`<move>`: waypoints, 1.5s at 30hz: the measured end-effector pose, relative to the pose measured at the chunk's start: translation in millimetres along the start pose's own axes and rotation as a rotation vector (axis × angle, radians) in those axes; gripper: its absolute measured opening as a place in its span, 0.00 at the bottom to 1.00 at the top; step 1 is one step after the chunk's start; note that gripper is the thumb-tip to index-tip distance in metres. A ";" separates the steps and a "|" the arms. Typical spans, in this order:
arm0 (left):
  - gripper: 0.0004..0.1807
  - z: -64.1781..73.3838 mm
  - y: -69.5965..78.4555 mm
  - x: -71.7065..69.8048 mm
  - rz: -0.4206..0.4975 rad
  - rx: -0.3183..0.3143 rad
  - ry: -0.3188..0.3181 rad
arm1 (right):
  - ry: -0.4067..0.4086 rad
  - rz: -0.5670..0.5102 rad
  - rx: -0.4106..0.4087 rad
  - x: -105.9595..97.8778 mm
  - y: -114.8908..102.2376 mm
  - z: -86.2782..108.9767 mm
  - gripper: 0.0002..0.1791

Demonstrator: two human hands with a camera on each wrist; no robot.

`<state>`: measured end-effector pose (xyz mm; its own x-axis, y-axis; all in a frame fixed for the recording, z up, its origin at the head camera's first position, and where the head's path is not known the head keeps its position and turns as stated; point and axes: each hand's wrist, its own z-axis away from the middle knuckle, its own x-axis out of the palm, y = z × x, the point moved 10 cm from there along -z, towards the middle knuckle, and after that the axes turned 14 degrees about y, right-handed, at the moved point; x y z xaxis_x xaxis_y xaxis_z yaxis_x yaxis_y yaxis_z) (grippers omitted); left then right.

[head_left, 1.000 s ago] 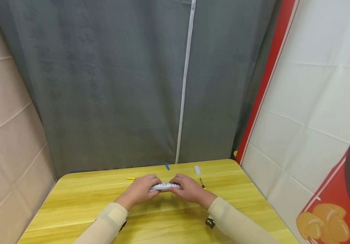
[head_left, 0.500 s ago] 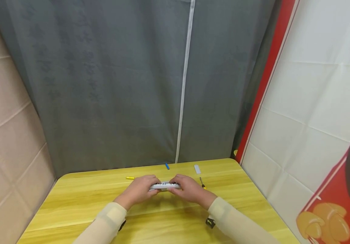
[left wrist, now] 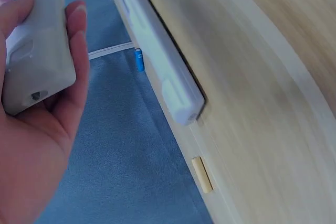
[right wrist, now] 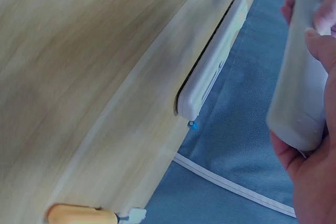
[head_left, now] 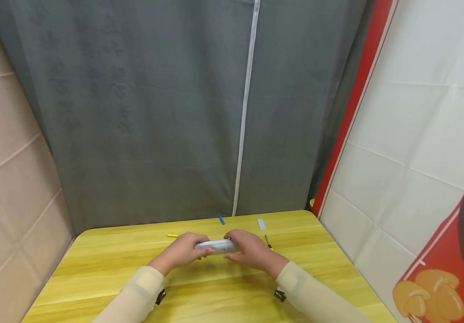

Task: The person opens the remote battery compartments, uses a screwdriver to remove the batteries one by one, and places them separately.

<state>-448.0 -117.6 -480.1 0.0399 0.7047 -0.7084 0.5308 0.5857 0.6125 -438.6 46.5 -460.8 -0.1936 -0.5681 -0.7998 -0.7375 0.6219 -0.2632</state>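
A white-grey remote control point(head_left: 217, 246) is held up between both hands above the wooden table point(head_left: 107, 264). My left hand point(head_left: 183, 250) grips its left end, thumb along the near side. At the other end my right hand point(head_left: 252, 251) has its thumb and fingers round it. Its smooth back faces me in the head view and the buttons are hidden. In the left wrist view the remote control point(left wrist: 44, 40) shows a shallow recess and a small dark hole at its end. A second long white casing point(left wrist: 157, 51) lies on the table, mostly hidden by the hands in the head view.
A small blue cylinder point(head_left: 221, 220) and a yellow one point(head_left: 172, 235) lie towards the back of the table. To the right are a flat grey-white piece point(head_left: 261, 224) and a screwdriver point(head_left: 269, 242) with a yellow handle. A grey curtain point(head_left: 155, 134) hangs behind the table.
Both hands have tilted the remote control, so its button side has turned out of sight and its plain back now shows. The things on the table have not moved.
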 end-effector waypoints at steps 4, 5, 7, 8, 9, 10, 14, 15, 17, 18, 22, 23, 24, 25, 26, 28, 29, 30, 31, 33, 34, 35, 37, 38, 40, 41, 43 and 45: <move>0.11 1.9 -2.5 3.6 0.190 -0.103 -0.056 | 0.014 0.050 -0.065 -2.1 -5.4 0.0 0.28; 0.11 2.4 -3.0 4.2 0.224 -0.125 -0.069 | 0.019 0.062 -0.081 -2.6 -6.8 0.2 0.29; 0.11 3.5 -3.8 5.4 0.280 -0.157 -0.094 | 0.026 0.083 -0.112 -3.3 -9.4 0.6 0.30; 0.11 4.1 -4.5 6.0 0.304 -0.173 -0.105 | 0.029 0.090 -0.124 -3.7 -10.6 0.7 0.31; 0.11 4.7 -5.0 6.3 0.323 -0.186 -0.117 | 0.031 0.099 -0.137 -4.0 -11.8 0.9 0.31; 0.12 5.3 -5.8 6.9 0.341 -0.199 -0.129 | 0.035 0.105 -0.150 -4.4 -12.9 1.0 0.31; 0.13 7.6 -9.0 7.6 0.377 -0.238 -0.165 | 0.052 0.112 -0.190 -5.6 -16.3 1.4 0.30; 0.13 8.0 -9.1 7.4 0.382 -0.243 -0.171 | 0.055 0.111 -0.197 -5.7 -16.7 1.5 0.30; 0.14 8.5 -9.3 6.9 0.389 -0.250 -0.178 | 0.059 0.106 -0.202 -5.5 -16.6 1.8 0.30; 0.14 8.8 -9.3 6.6 0.392 -0.253 -0.180 | 0.058 0.105 -0.201 -5.1 -16.3 1.8 0.29; 0.15 9.6 -9.0 6.1 0.400 -0.260 -0.188 | 0.054 0.095 -0.183 -3.4 -14.2 2.1 0.29; 0.15 9.8 -8.9 6.1 0.402 -0.262 -0.190 | 0.053 0.090 -0.179 -3.2 -13.9 2.1 0.29; 0.14 10.0 -8.7 6.1 0.402 -0.263 -0.192 | 0.052 0.084 -0.175 -3.1 -13.8 2.2 0.29; 0.14 10.2 -8.5 6.2 0.402 -0.263 -0.194 | 0.052 0.078 -0.172 -3.2 -13.8 2.3 0.29; 0.14 10.4 -8.4 6.1 0.402 -0.265 -0.196 | 0.051 0.073 -0.171 -3.3 -14.2 2.5 0.28; 0.14 10.6 -8.3 5.4 0.392 -0.263 -0.195 | 0.050 0.064 -0.168 -3.4 -14.9 2.7 0.28; 0.14 10.5 -7.4 4.3 0.384 -0.257 -0.191 | 0.049 0.060 -0.167 -3.6 -15.5 2.8 0.28; 0.14 10.2 -6.5 3.2 0.376 -0.248 -0.187 | 0.049 0.059 -0.167 -3.5 -15.7 2.9 0.28; 0.14 9.7 -5.5 2.1 0.366 -0.236 -0.184 | 0.048 0.059 -0.167 -3.7 -16.0 2.9 0.27; 0.14 8.3 -4.2 -0.3 0.340 -0.206 -0.170 | 0.046 0.055 -0.167 -4.0 -16.2 2.9 0.27; 0.13 7.6 -3.2 -1.5 0.330 -0.191 -0.163 | 0.044 0.051 -0.168 -4.1 -16.3 2.8 0.27; 0.13 6.7 -3.1 -2.3 0.318 -0.175 -0.154 | 0.041 0.045 -0.168 -4.1 -16.1 2.7 0.27; 0.12 5.4 -3.8 -3.2 0.279 -0.148 -0.133 | 0.033 0.032 -0.164 -3.8 -15.6 2.5 0.27; 0.12 4.7 -3.7 -3.7 0.253 -0.133 -0.119 | 0.028 0.023 -0.160 -3.6 -15.0 2.7 0.27; 0.11 3.9 -0.5 -4.2 0.203 -0.096 -0.091 | 0.017 0.005 -0.149 -3.4 -13.8 3.1 0.26; 0.11 3.6 1.6 -4.1 0.173 -0.073 -0.076 | 0.013 -0.004 -0.142 -3.5 -13.3 3.4 0.26; 0.12 3.5 8.8 -5.0 0.098 -0.014 -0.038 | 0.008 -0.023 -0.131 -4.3 -12.6 4.0 0.26; 0.15 3.9 17.8 -6.6 0.019 0.059 0.003 | 0.006 -0.050 -0.121 -5.4 -12.5 4.3 0.25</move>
<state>-435.5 -113.4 -465.8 0.0478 0.7171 -0.6953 0.5791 0.5472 0.6043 -425.6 44.1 -455.6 -0.1584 -0.6002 -0.7840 -0.8188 0.5236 -0.2355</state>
